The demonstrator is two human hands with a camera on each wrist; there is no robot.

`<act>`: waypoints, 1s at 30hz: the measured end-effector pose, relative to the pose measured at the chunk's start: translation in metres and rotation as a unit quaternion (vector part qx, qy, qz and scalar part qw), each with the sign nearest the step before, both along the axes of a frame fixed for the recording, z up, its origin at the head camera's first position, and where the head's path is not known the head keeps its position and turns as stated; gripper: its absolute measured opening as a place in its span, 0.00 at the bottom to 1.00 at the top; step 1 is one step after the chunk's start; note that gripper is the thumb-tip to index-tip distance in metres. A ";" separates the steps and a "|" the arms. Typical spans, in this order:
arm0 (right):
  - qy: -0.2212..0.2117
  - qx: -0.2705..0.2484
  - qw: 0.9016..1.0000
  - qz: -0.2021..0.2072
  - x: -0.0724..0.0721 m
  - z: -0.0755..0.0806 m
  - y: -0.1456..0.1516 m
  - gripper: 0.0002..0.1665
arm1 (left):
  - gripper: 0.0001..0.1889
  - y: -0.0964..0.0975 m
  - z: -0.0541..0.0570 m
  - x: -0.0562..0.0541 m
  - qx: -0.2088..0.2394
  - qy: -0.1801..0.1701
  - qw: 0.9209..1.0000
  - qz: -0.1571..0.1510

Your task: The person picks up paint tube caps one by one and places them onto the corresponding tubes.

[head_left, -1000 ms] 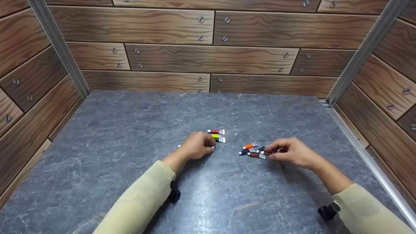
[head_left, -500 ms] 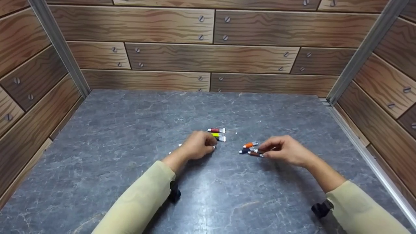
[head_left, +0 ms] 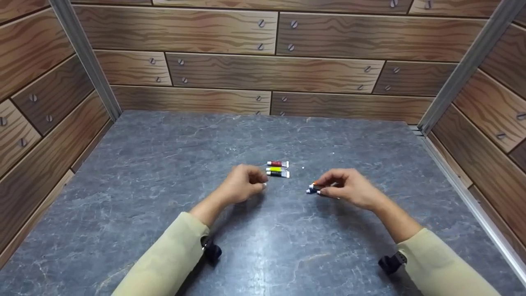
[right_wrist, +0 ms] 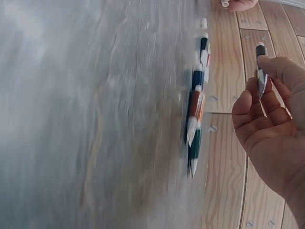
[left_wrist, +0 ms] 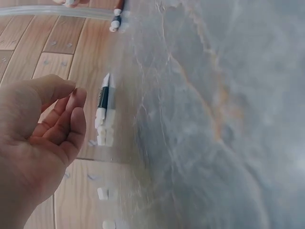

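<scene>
Drawn further left than half a second ago, the right hand (head_left: 351, 188) now covers much of the loose pile of tubes, while the left hand (head_left: 241, 185) has pulled back and bares the tidy row. The right thumb and fingers nearly close, pinching a dark tube (right_wrist: 260, 51) with a white cap, raised off the table (head_left: 254, 255). Beneath lie a navy tube (right_wrist: 198, 78), a brown tube (right_wrist: 194, 105) and a green tube (right_wrist: 195, 149); an orange tube (right_wrist: 200, 113) is partly hidden by the brown one. The left thumb and forefinger meet at a small white piece (head_left: 264, 185), its other fingers curled. Just beside it, a red tube (head_left: 276, 163), a yellow tube (head_left: 275, 169) and a black tube (head_left: 276, 174) lie parallel, caps to the left
</scene>
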State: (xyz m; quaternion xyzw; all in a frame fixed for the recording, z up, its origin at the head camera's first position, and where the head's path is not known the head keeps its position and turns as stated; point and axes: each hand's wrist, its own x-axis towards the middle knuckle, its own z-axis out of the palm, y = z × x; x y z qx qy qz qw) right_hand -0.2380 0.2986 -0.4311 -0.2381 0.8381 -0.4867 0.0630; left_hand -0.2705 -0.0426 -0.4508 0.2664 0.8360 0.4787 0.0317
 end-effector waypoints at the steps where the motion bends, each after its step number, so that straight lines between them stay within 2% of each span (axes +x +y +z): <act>1: 0.004 -0.002 1.000 -0.001 0.000 -0.001 -0.003 0.12 | 0.05 -0.002 0.000 0.002 0.005 -0.002 1.000 0.001; 13: 0.011 -0.041 0.999 0.006 0.003 -0.007 -0.038 0.11 | 0.09 -0.009 0.002 0.023 0.045 -0.004 0.999 0.011; 20: 0.007 -0.080 0.997 0.017 0.003 -0.008 -0.050 0.10 | 0.09 -0.002 0.003 0.027 0.073 -0.036 0.997 0.007; 30: 0.004 -0.116 0.993 0.007 0.005 -0.017 -0.063 0.10 | 0.10 0.005 -0.011 0.031 0.139 -0.046 0.989 -0.014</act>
